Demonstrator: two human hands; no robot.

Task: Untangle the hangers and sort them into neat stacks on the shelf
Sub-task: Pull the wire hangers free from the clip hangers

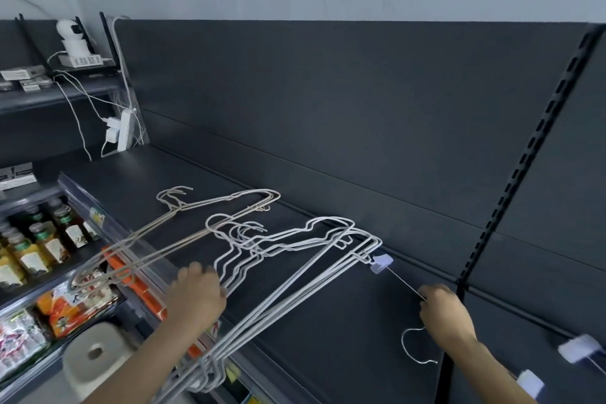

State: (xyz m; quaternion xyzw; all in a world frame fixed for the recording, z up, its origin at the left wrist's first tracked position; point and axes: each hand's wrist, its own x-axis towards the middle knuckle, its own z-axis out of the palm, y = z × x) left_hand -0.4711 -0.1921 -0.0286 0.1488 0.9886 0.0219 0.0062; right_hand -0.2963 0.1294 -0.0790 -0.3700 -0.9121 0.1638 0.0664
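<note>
A stack of several white wire hangers [295, 259] lies across the dark shelf [344, 338], its lower ends hanging past the front edge. My left hand [196, 295] rests on this stack near the hooks, fingers curled over the wires. Further left, a smaller stack of beige wire hangers [183, 223] lies slanted on the shelf and juts past the front edge. My right hand [442, 311] grips a thin clip hanger [403, 282]; its hook curves below my wrist and a clear clip [382, 263] sits at its far end beside the white stack.
Two more clear clips [577, 348] lie at the right. Below the shelf at left stand bottles [42, 243] and snack packets [72, 305]. A power strip [124, 129] with cables and a small camera [70, 38] are at the back left. A tape roll [93, 352] sits low.
</note>
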